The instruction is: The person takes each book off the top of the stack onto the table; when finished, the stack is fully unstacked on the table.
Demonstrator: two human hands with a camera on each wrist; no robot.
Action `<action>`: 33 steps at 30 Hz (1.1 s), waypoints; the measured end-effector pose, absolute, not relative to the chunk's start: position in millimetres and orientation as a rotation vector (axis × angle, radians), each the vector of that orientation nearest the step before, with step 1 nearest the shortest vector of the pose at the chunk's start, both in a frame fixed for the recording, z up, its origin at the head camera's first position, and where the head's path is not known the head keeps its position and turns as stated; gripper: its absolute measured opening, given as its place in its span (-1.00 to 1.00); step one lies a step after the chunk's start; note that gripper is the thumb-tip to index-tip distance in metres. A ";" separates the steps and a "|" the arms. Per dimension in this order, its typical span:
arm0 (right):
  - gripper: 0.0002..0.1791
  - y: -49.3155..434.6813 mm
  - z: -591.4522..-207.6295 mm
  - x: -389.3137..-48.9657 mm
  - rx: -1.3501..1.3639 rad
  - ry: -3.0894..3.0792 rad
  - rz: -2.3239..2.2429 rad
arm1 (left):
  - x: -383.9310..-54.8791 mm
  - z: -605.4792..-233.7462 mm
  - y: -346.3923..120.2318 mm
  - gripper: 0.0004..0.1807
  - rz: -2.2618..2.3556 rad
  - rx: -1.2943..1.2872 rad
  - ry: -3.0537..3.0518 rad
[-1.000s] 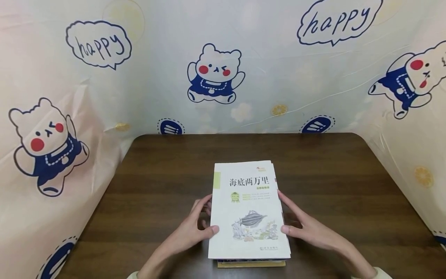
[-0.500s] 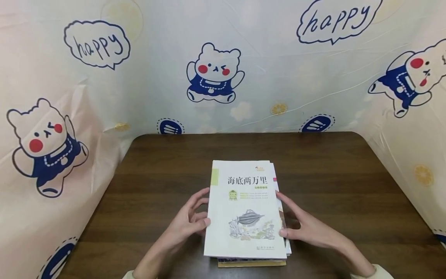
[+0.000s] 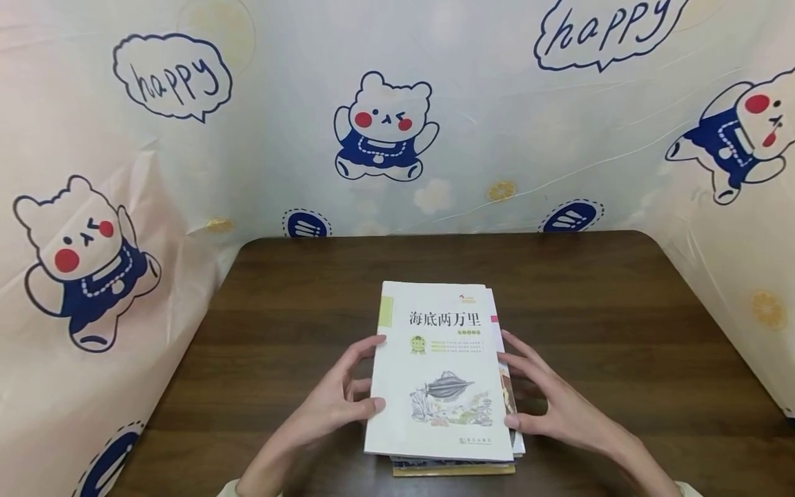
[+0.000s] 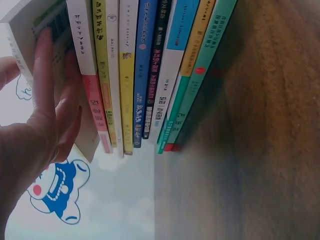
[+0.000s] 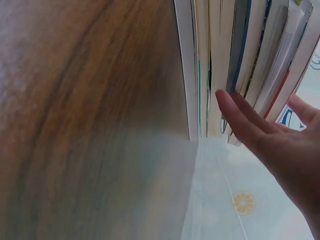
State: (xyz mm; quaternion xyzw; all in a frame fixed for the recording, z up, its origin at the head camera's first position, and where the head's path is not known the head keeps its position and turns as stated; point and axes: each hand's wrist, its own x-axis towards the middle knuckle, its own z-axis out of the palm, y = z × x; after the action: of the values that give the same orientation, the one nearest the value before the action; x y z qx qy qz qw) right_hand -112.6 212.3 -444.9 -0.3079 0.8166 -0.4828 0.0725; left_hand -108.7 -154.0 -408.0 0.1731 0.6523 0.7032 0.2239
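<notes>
A white paperback (image 3: 444,373) with a grey drawing and Chinese title lies on top of a stack of books (image 4: 129,95). My left hand (image 3: 338,393) holds it at its left edge, thumb toward the front cover and fingers along the underside. In the left wrist view this book tilts away from the coloured spines below. It sits slightly left of the books beneath, so a strip of the second one (image 3: 508,400) shows. My right hand (image 3: 559,407) is at the stack's right side; its extended fingers (image 5: 240,117) touch the page edges.
The stack stands on a dark brown wooden table (image 3: 279,297) near its front edge. A pale curtain (image 3: 466,124) printed with bears and "happy" bubbles hangs behind and on both sides.
The white paperback has shifted a little left over the stack, baring the right edge of the book below. The left fingers have moved under it; the right fingers have shifted along the stack's side.
</notes>
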 end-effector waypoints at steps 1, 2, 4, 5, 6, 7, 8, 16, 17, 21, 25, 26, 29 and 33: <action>-0.11 213.5 -445.4 -112.3 -0.928 2.419 -1.470 | -109.8 -407.5 -153.3 -0.12 1.940 0.480 1.792; -0.10 214.6 -445.7 -112.0 -0.920 2.388 -1.484 | -110.8 -407.2 -152.7 -0.12 1.937 0.477 1.783; -0.07 216.3 -446.0 -112.2 -0.901 2.338 -1.500 | -112.5 -406.5 -151.6 -0.13 1.937 0.476 1.768; -0.06 216.9 -445.9 -112.7 -0.899 2.318 -1.505 | -113.1 -406.5 -151.4 -0.14 1.938 0.477 1.766; -0.06 217.4 -445.8 -113.0 -0.893 2.312 -1.500 | -113.7 -406.5 -151.4 -0.14 1.937 0.480 1.764; -0.05 217.9 -445.8 -113.2 -0.883 2.317 -1.489 | -114.2 -406.3 -151.3 -0.14 1.930 0.480 1.768; -0.05 218.3 -445.8 -113.1 -0.870 2.327 -1.476 | -114.7 -406.0 -151.3 -0.13 1.925 0.477 1.771; -0.03 217.5 -448.5 -112.0 -0.863 2.310 -1.503 | -116.6 -404.8 -148.9 -0.10 1.917 0.476 1.784; -0.04 217.5 -449.0 -112.2 -0.861 2.299 -1.511 | -116.4 -405.2 -148.6 -0.10 1.927 0.483 1.781; -0.06 215.5 -449.8 -112.0 -0.844 2.263 -1.529 | -114.9 -405.5 -150.1 -0.09 1.961 0.519 1.800; -0.06 214.2 -449.4 -111.7 -0.816 2.283 -1.509 | -115.6 -402.5 -153.4 -0.08 1.974 0.545 1.816; -0.06 214.2 -449.4 -111.6 -0.809 2.289 -1.503 | -116.1 -401.3 -154.5 -0.08 1.971 0.548 1.816; -0.06 214.0 -449.2 -111.8 -0.797 2.299 -1.486 | -117.3 -396.6 -159.5 -0.08 1.961 0.533 1.825; -0.07 213.3 -449.2 -112.4 -0.814 2.287 -1.493 | -121.1 -391.7 -169.6 -0.08 1.968 0.515 1.845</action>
State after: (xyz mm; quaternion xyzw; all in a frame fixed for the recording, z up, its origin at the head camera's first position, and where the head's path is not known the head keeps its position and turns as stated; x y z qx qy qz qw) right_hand -112.4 213.3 -449.2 -0.2825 0.7939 -0.5184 0.1452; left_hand -121.1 -169.6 -391.7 0.1840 0.6587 0.7027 0.1962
